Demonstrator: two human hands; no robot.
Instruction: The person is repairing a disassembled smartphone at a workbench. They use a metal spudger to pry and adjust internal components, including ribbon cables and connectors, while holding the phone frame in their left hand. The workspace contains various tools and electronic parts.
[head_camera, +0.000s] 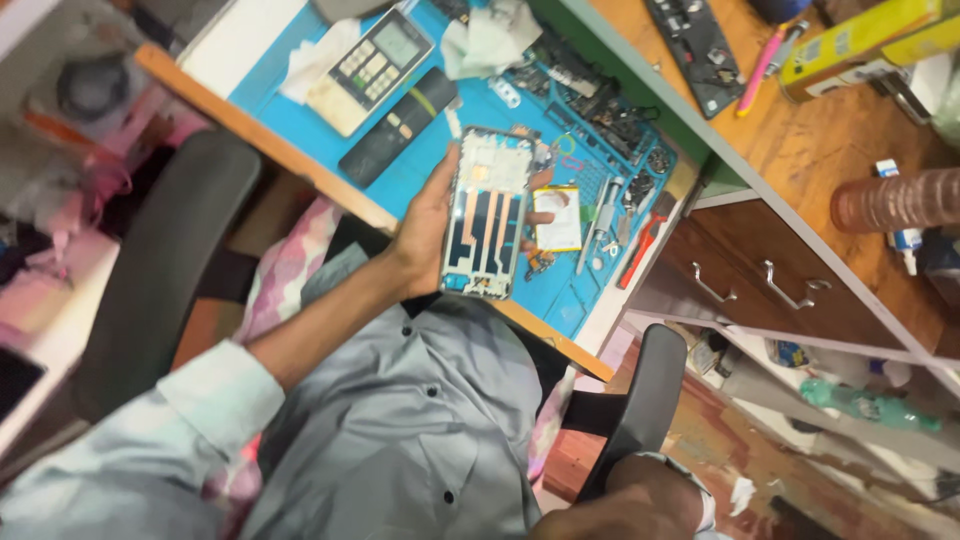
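One of the hands, the left hand (425, 235), grips an opened phone (487, 213); the right's grip is unclear.

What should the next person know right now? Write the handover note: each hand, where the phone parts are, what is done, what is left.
Left hand: holds the opened phone frame upright over the blue work mat, inner side facing the camera, back cover off.
Right hand: low by the chair armrest, holding nothing that shows.
On the mat: a flat battery just right of the frame, tweezers, a red-handled tool, a calculator, a dark remote-like slab, small loose parts.
Done: phone opened, battery apparently out.
Left: frame still bare; nothing refitted yet.
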